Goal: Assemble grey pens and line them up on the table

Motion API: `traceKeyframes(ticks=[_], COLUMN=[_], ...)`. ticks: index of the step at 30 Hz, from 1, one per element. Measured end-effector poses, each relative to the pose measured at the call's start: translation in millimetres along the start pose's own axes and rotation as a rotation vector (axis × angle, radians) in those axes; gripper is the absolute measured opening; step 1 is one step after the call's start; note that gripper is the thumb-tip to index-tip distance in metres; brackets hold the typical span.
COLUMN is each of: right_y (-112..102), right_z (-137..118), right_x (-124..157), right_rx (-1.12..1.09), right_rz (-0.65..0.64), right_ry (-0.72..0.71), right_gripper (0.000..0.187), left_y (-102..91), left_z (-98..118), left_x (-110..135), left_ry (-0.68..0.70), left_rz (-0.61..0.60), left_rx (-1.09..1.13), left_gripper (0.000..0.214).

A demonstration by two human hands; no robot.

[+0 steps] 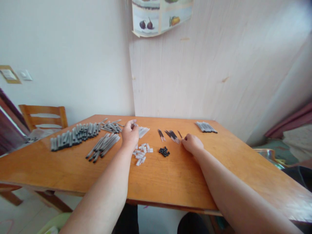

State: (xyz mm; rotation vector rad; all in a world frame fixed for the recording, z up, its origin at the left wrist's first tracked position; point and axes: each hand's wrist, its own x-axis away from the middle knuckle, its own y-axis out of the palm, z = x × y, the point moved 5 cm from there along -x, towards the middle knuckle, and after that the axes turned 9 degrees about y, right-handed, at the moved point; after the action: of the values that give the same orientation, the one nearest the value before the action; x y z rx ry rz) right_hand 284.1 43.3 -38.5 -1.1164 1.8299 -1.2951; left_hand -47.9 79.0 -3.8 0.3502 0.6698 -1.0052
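My left hand (130,134) is raised over the table with its fingers curled in; what they hold, if anything, I cannot make out. Just behind it lie clear thin tubes (143,131). My right hand (193,143) rests low on the table, thumb and fingertips pinched at the lower end of a dark-tipped pen refill (179,134). Left of that hand are a bunch of similar refills (172,136) and a smaller group (161,135). Between my forearms lie a heap of small black caps (164,151) and a scatter of short translucent white pieces (142,153).
Grey pen barrels with dark ends form a long row (75,136) at the left, with a loose pile (103,146) nearer me and another pile (111,126) behind. A row of similar pens (206,127) lies at the back right. A wooden chair (44,113) stands beyond the table (156,182).
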Motion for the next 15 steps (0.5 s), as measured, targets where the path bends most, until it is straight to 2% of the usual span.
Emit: traceKeyframes(ticks=[10,15], right_y=[0,-5], right_z=[5,7], right_x=[-2,-7], right_rx=[-0.048,-0.121], right_rz=[0.027,0.063], right_ry=[0.095,0.076], right_gripper=[0.030,0.031], left_y=[0.6,-1.8], left_z=[2,20], left_x=[1,3], left_ry=[0.088,0.208], left_rz=[-0.033,-0.082], left_rx=[-0.059,-0.195], left_gripper=[0.032,0.029])
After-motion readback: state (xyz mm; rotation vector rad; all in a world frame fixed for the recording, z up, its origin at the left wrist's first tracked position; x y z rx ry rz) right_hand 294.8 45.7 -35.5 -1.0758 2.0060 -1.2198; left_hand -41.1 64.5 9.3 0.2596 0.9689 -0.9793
